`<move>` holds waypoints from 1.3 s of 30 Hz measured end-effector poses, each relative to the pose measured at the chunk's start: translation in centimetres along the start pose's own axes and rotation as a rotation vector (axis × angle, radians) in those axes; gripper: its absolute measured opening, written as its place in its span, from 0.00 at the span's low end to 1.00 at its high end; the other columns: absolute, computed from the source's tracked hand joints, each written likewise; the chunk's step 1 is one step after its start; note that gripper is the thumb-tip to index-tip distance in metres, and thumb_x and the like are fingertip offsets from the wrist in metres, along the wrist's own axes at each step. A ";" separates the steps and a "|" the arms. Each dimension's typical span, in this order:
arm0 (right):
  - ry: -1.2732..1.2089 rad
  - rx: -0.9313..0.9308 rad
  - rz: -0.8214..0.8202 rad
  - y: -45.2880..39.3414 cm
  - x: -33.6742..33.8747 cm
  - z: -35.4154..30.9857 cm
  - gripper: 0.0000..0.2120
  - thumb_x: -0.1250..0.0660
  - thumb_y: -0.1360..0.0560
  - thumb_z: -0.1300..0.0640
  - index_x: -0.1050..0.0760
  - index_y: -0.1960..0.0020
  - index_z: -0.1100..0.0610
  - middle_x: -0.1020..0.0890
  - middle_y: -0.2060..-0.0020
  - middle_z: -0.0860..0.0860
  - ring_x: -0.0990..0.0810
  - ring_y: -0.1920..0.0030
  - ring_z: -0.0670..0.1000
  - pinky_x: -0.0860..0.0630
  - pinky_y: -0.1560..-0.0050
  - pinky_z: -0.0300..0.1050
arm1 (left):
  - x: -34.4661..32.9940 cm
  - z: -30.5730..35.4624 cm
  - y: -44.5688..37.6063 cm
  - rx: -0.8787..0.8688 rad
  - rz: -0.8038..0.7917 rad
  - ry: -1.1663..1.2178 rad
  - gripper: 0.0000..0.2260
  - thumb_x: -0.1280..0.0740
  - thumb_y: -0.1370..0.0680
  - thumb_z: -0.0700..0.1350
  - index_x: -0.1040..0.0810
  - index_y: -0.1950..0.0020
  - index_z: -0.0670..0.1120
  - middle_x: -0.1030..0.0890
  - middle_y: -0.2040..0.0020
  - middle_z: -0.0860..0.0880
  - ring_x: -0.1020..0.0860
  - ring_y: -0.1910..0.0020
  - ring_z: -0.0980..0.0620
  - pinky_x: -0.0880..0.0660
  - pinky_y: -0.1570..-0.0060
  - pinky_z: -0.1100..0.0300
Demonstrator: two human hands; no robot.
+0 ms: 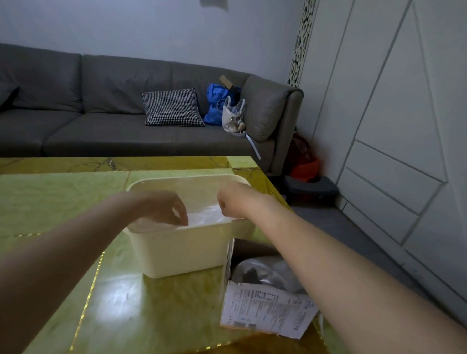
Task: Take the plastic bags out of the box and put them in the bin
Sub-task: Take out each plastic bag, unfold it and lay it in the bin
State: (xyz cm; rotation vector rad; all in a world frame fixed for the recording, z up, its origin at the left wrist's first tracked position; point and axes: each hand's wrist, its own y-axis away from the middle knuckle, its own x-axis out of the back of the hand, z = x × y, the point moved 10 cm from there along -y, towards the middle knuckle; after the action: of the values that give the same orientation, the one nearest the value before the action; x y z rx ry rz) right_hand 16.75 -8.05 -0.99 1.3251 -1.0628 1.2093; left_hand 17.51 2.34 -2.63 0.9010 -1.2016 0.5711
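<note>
Both hands reach into the cream bin point(184, 251): left hand point(167, 207) pinches the plastic bags point(208, 216); right hand point(229, 201), at their 2 o'clock, is curled, its grip hidden.

— What's in front of you?

— My worktop point(61, 207): glossy green panels, marbled, with thin gold seams and an amber border along the near and far edges. A lamp glare sits on the panel nearest me.

— And on it?

— Two things. A cream bin point(184, 250) stands about mid-worktop, toward the right, open side up. Just beside its near right corner stands a box point(262, 310), white, with small print on the face toward me, its top open.

— Do they touch?

— They sit very close at that corner; I cannot tell whether they meet.
</note>
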 end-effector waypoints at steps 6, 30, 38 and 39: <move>-0.069 0.022 0.265 5.1 5.2 1.0 0.11 0.41 0.23 0.62 0.21 0.47 0.61 0.21 0.47 0.57 0.24 0.46 0.58 0.26 0.52 0.47 | 6.6 4.2 3.9 -0.176 0.509 0.235 0.07 0.35 0.24 0.39 0.18 0.50 0.46 0.19 0.47 0.47 0.23 0.52 0.53 0.25 0.45 0.54; -0.485 -0.222 -0.008 15.6 -1.3 3.7 0.20 0.26 0.30 0.58 0.26 0.40 0.58 0.23 0.43 0.53 0.25 0.50 0.52 0.27 0.57 0.45 | -1.0 14.2 6.0 -0.205 0.454 0.126 0.10 0.34 0.24 0.43 0.26 0.43 0.45 0.20 0.49 0.47 0.26 0.45 0.47 0.27 0.50 0.59; -0.642 -0.295 -0.045 15.6 -1.3 4.4 0.13 0.31 0.26 0.49 0.25 0.60 0.59 0.27 0.69 0.50 0.28 0.68 0.48 0.34 0.71 0.39 | -0.4 14.0 7.1 -0.211 0.415 0.217 0.19 0.31 0.26 0.44 0.31 0.37 0.46 0.21 0.48 0.47 0.24 0.54 0.52 0.31 0.61 0.66; -0.649 -0.276 -0.015 15.5 -0.9 4.3 0.10 0.29 0.27 0.51 0.21 0.56 0.59 0.25 0.66 0.51 0.26 0.64 0.49 0.32 0.69 0.39 | -0.5 14.1 7.2 -0.222 0.394 0.223 0.18 0.31 0.26 0.44 0.29 0.38 0.46 0.21 0.48 0.47 0.23 0.52 0.51 0.29 0.59 0.65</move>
State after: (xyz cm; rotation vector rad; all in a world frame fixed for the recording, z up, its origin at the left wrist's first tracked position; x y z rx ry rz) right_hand 1.82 -13.97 -0.14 1.5340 -1.6028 0.5854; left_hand 4.08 -5.50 0.30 0.4004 -1.2156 0.8123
